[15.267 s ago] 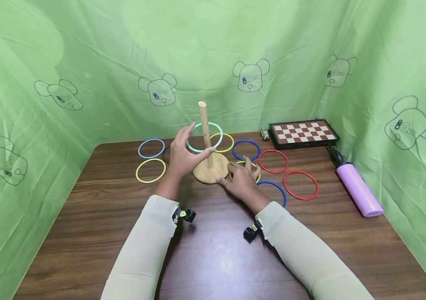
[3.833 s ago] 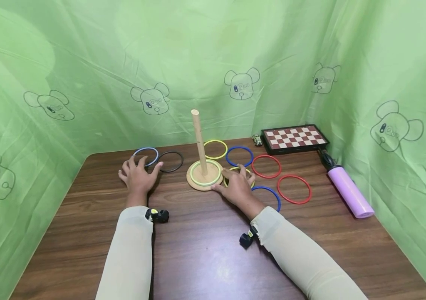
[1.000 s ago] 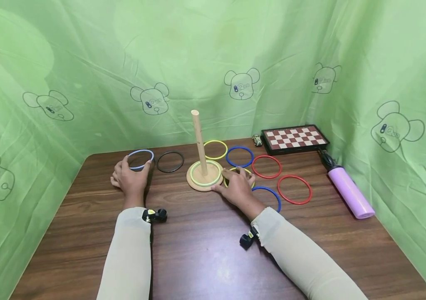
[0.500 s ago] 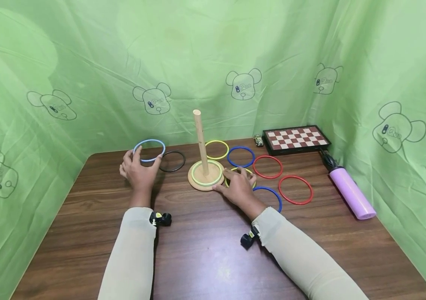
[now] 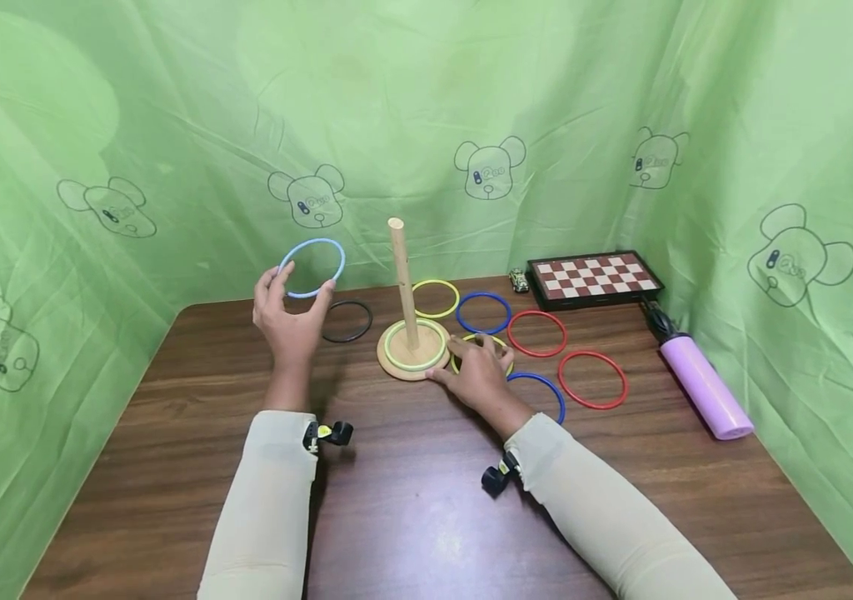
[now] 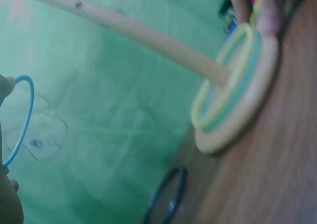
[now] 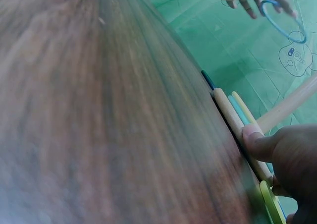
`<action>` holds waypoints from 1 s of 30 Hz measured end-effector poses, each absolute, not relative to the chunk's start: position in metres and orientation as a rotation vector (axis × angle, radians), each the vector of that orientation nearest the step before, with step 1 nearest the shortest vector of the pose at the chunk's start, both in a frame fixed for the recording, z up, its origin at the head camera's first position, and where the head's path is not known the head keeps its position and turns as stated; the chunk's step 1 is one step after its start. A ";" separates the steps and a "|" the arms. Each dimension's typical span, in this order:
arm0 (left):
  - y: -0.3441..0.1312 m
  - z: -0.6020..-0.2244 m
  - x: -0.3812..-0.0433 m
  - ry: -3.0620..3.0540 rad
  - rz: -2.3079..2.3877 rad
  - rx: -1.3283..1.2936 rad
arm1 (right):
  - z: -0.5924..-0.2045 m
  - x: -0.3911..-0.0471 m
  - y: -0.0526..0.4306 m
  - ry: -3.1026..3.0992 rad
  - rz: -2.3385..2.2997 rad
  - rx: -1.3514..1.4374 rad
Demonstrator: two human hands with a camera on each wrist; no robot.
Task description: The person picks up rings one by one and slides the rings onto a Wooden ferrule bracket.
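Observation:
My left hand (image 5: 291,329) pinches a light blue ring (image 5: 311,241) between thumb and fingers, raised above the table and left of the wooden ring-toss stand (image 5: 402,279). The stand's post is upright. Around its foot, a yellow ring (image 6: 246,68) lies on top of a turquoise ring (image 6: 235,101), as the left wrist view shows. With thumb and fingers at the base's right edge, my right hand (image 5: 481,375) holds the stand. Partly hidden under that hand, another yellow ring (image 7: 270,204) lies beside the base. A black ring (image 5: 371,317) lies left of the stand.
Behind the stand is a yellow ring (image 5: 437,317). To the right lie two blue rings and two red rings (image 5: 566,333). A toy car (image 5: 519,281), a checkered board (image 5: 597,277) and a purple hand pump (image 5: 705,386) stand farther right. Green curtain (image 5: 396,125) encloses the table.
My left hand has taken the light blue ring off the table and raised it, moving slightly right. Earlier, the turquoise ring went down over the post. The right hand keeps its place at the base.

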State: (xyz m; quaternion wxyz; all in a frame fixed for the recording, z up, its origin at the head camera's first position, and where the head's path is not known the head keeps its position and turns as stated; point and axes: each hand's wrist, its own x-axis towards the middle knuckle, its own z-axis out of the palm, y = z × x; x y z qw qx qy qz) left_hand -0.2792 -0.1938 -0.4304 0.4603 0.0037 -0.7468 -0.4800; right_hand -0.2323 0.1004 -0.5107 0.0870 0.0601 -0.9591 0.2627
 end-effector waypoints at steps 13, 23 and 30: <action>-0.163 -0.383 -0.255 -1.727 -1.336 -0.096 | -0.509 -0.233 0.103 -2.863 0.771 0.177; -0.138 -0.373 -0.248 -1.693 -1.350 -0.228 | -0.511 -0.234 0.102 -2.854 0.763 0.186; -0.115 -0.358 -0.238 -1.645 -1.375 -0.290 | -0.511 -0.233 0.101 -2.856 0.773 0.188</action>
